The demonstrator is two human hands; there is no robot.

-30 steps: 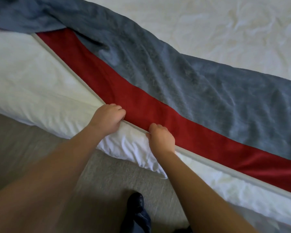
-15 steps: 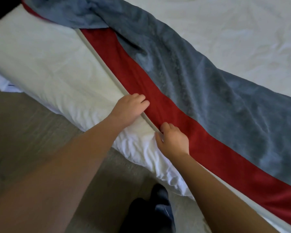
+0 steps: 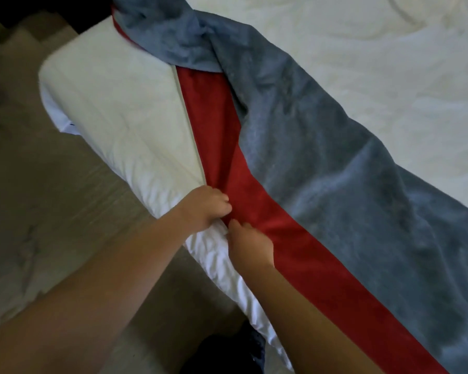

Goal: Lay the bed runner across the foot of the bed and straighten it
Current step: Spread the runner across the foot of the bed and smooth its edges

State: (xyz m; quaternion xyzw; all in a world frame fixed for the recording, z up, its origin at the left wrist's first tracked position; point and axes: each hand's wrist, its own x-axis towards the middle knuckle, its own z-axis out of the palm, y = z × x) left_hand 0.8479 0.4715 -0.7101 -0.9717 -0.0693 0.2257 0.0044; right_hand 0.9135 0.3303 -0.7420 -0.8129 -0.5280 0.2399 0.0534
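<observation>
Since half a second ago our hands have drawn together along the hem, and the red band has puckered into a fold by them. Left of the near edge of the white-sheeted bed (image 3: pixel 125 103) lies grey-brown floor (image 3: pixel 38 198). On that edge our left hand (image 3: pixel 206 207) has its fingers curled tight into the pale piped hem of the long grey and red plush bed runner (image 3: pixel 335 184), forearm reaching in from the lower left. Just beside it, nearly touching, our right hand (image 3: pixel 250 245) pinches the same hem, thumb up, its other fingers tucked out of sight. From both hands the runner's long axis follows the bed edge: up to a twisted grey bunch at the bed's far corner, and down to the right, where it lies flatter. We judge the slack sits on the left hand's side, so that hand is better placed to draw it out.
</observation>
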